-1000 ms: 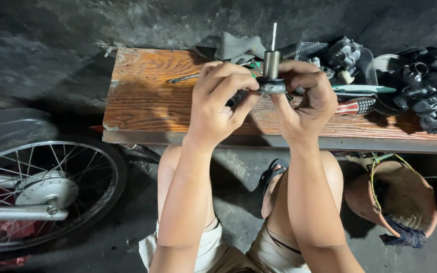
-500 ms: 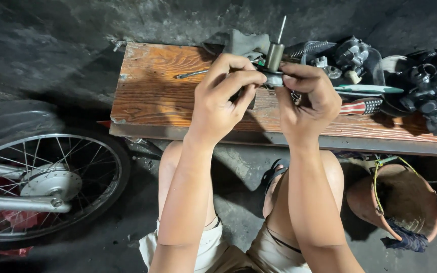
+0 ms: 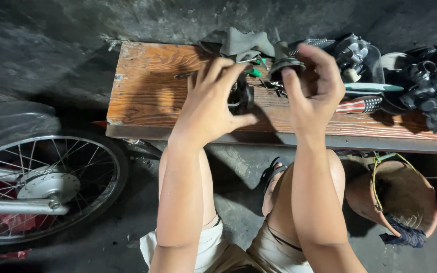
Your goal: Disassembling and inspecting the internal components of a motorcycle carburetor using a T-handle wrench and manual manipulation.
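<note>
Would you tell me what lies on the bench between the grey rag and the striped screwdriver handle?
In the head view, between the grey rag and the striped screwdriver handle the right hand holds a dark metal part; small loose parts lie beneath on the wooden bench.

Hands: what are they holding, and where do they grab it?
The right hand pinches a dark round metal part at its rim. The left hand grips another dark round part around its side.
</note>
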